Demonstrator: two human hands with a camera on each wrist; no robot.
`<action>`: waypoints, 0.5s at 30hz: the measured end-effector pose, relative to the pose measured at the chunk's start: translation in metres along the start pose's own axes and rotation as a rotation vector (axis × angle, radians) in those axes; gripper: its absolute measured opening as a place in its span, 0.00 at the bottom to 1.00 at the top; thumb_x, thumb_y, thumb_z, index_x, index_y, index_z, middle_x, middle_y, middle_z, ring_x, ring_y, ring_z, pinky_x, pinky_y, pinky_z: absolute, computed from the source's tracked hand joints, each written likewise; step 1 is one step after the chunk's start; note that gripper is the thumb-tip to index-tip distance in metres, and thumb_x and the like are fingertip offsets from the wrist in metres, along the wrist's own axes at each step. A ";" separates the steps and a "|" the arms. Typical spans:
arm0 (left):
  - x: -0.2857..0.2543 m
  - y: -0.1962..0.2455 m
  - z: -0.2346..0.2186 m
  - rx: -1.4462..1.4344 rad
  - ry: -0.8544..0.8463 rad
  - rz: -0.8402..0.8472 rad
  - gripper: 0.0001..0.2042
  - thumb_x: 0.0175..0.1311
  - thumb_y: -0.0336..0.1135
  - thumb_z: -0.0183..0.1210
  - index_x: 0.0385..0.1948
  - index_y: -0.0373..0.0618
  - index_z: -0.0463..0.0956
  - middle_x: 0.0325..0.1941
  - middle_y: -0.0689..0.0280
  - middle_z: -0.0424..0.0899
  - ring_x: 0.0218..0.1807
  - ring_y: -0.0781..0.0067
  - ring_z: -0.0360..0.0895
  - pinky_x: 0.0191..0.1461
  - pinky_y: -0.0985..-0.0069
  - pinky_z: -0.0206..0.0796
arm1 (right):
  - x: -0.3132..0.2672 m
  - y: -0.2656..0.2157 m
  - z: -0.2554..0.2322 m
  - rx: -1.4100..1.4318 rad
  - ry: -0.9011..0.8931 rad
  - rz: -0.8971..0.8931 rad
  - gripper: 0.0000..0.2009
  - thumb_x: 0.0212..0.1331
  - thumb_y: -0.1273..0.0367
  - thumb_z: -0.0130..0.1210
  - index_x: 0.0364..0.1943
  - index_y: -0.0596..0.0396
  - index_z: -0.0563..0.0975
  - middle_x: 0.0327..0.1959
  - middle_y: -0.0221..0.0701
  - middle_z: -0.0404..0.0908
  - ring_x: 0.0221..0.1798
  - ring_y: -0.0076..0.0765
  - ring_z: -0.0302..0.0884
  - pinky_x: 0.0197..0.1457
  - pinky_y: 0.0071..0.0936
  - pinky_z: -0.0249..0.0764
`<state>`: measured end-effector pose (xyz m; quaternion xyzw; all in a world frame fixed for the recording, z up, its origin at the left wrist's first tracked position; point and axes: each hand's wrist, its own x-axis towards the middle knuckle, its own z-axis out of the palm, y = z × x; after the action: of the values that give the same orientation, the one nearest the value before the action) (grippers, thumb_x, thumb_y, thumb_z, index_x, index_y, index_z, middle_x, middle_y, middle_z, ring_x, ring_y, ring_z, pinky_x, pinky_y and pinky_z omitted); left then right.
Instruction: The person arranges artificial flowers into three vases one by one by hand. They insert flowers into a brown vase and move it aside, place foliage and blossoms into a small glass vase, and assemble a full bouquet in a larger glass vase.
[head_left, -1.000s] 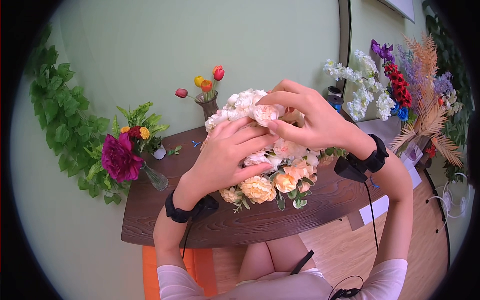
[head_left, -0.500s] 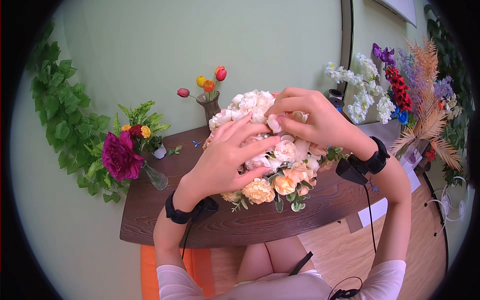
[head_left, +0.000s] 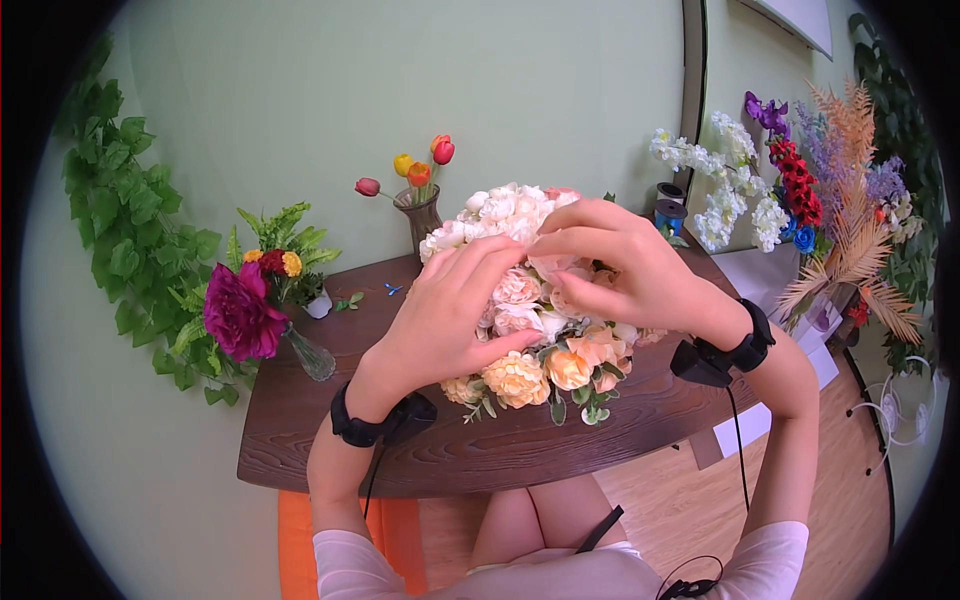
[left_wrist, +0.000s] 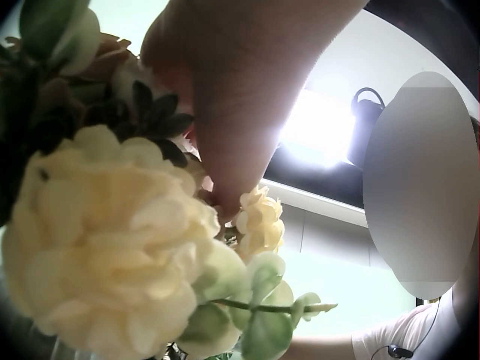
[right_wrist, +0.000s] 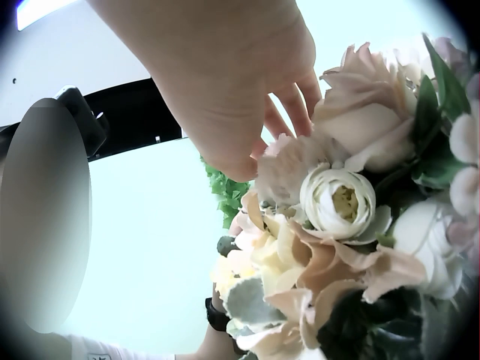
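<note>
Bouquet [head_left: 545,345] of cream and peach blooms sits on the wooden table [head_left: 450,450] right before me, directly under both hands. My left hand [head_left: 450,320] lies flat on the blooms; my right hand [head_left: 625,265] pinches a pale pink bloom [head_left: 555,265] on top, fingertips nearly meeting.

No legible text, label, brand, number or sign appears in any view.
</note>
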<state>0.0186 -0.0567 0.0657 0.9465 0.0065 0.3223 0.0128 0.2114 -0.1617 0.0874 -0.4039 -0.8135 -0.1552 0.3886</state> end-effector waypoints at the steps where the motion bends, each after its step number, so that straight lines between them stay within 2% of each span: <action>1: 0.000 0.000 0.000 0.014 -0.011 -0.004 0.31 0.45 0.44 0.65 0.51 0.38 0.64 0.54 0.56 0.67 0.56 0.55 0.64 0.59 0.64 0.55 | -0.001 -0.001 0.000 0.000 -0.001 0.000 0.10 0.49 0.73 0.54 0.37 0.59 0.77 0.36 0.36 0.75 0.36 0.37 0.75 0.34 0.27 0.73; 4: 0.001 0.002 -0.001 0.016 -0.017 -0.016 0.31 0.45 0.44 0.65 0.51 0.38 0.65 0.54 0.57 0.67 0.56 0.56 0.64 0.58 0.64 0.55 | -0.006 -0.003 0.000 -0.002 -0.035 0.059 0.09 0.48 0.72 0.55 0.35 0.58 0.77 0.35 0.35 0.76 0.35 0.38 0.75 0.35 0.28 0.73; 6: 0.001 0.002 0.001 0.020 -0.009 -0.021 0.31 0.46 0.44 0.65 0.51 0.38 0.64 0.54 0.57 0.67 0.56 0.56 0.64 0.58 0.64 0.55 | -0.008 -0.005 0.001 0.087 -0.020 0.160 0.08 0.49 0.72 0.56 0.33 0.58 0.77 0.35 0.34 0.77 0.34 0.38 0.75 0.37 0.29 0.72; 10: 0.000 0.003 0.001 0.025 -0.009 -0.040 0.32 0.47 0.45 0.64 0.53 0.39 0.63 0.56 0.57 0.65 0.57 0.56 0.63 0.59 0.63 0.54 | -0.014 -0.006 0.004 0.068 -0.007 0.185 0.06 0.50 0.72 0.55 0.32 0.58 0.76 0.37 0.34 0.77 0.34 0.37 0.76 0.38 0.30 0.70; 12: -0.001 0.002 0.002 0.039 -0.005 -0.041 0.32 0.47 0.45 0.64 0.54 0.39 0.62 0.57 0.57 0.64 0.58 0.56 0.62 0.60 0.63 0.53 | -0.019 -0.004 0.005 -0.095 -0.011 0.072 0.05 0.50 0.71 0.54 0.31 0.56 0.76 0.39 0.34 0.78 0.39 0.38 0.75 0.42 0.31 0.69; 13: -0.001 0.002 0.002 0.053 -0.001 -0.041 0.33 0.48 0.45 0.63 0.55 0.39 0.62 0.58 0.57 0.63 0.59 0.56 0.61 0.61 0.63 0.53 | -0.020 -0.004 0.006 -0.095 -0.011 0.072 0.05 0.50 0.71 0.54 0.31 0.56 0.76 0.39 0.34 0.78 0.39 0.38 0.75 0.42 0.31 0.69; 15: -0.002 0.002 0.003 0.055 -0.009 -0.047 0.33 0.48 0.46 0.63 0.55 0.39 0.61 0.59 0.56 0.62 0.61 0.56 0.59 0.62 0.62 0.51 | -0.023 -0.006 0.009 -0.144 0.055 -0.011 0.07 0.50 0.68 0.55 0.31 0.56 0.75 0.40 0.34 0.78 0.46 0.41 0.73 0.48 0.35 0.66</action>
<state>0.0185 -0.0584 0.0624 0.9475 0.0378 0.3174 -0.0057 0.2107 -0.1727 0.0644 -0.4217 -0.7915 -0.2264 0.3801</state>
